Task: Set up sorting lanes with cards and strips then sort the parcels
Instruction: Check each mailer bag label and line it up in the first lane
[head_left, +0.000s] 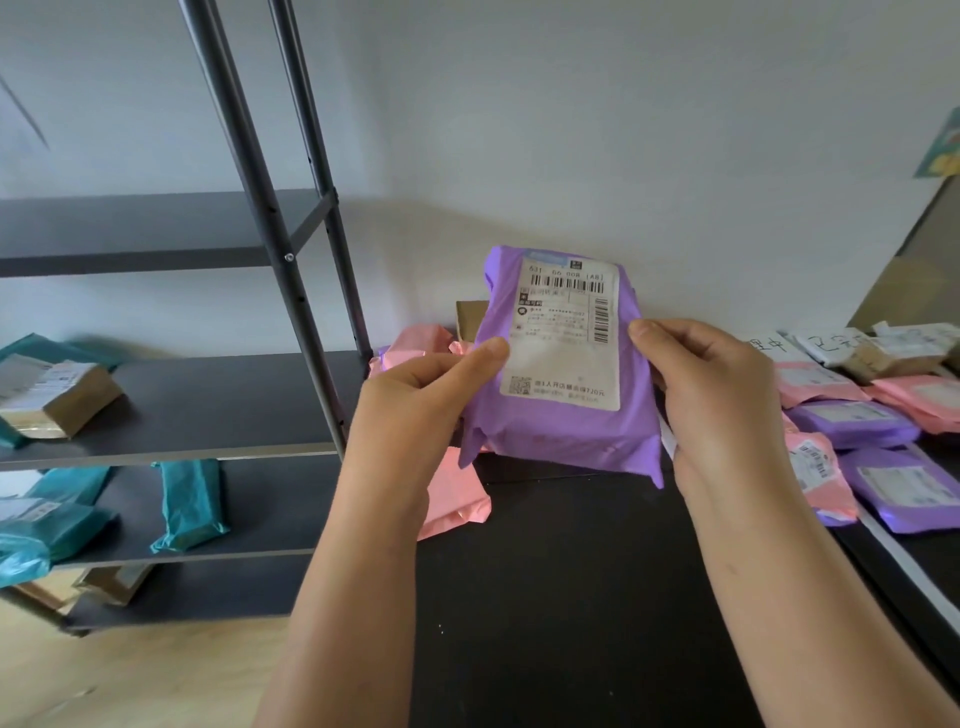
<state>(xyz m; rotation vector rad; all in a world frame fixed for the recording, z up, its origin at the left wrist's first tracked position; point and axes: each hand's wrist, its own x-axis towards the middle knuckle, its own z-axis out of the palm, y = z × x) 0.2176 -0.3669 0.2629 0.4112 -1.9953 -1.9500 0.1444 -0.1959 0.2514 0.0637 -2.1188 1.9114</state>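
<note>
A purple parcel (558, 431) with a white shipping label facing me is held upright above the black table (561, 597). My left hand (415, 395) grips its left edge, thumb on the front. My right hand (711, 384) grips its right edge the same way. Pink parcels (452, 499) lie on the table behind and below the held parcel. To the right, pink and purple parcels (852, 423) lie in rows beside a white strip (904, 561). White cards with handwriting (826, 345) lie at the back right.
A dark metal shelf rack (208, 405) stands to the left, holding teal parcels (189, 506) and a brown box (62, 395). A cardboard box (470, 317) sits against the white wall behind the parcel. A large cardboard sheet (914, 275) leans at the far right.
</note>
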